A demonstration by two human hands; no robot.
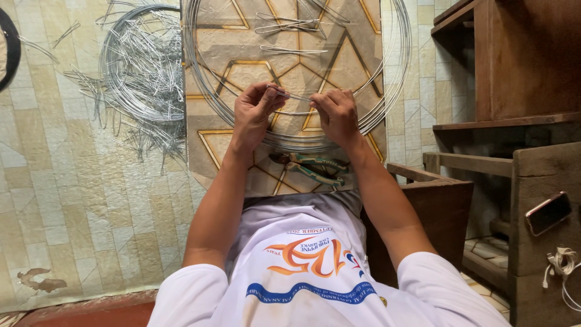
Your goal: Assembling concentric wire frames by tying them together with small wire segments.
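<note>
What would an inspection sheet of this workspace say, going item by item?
Surface: patterned board on a tiled floor.
Job's things: short wire piece held between both hands; large wire coil around the board.
Clutter: pile of cut wires at left; pliers near the lap.
Grippers: left hand and right hand pinch the wire.
Cables: white cord.
Surroundings: wooden furniture; phone.

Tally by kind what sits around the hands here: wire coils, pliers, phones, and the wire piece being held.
Wire coils: 2, a large coil and a heaped coil
Pliers: 1
Phone: 1
Short wire piece, pinched between left hand and right hand: 1
Total: 5
</note>
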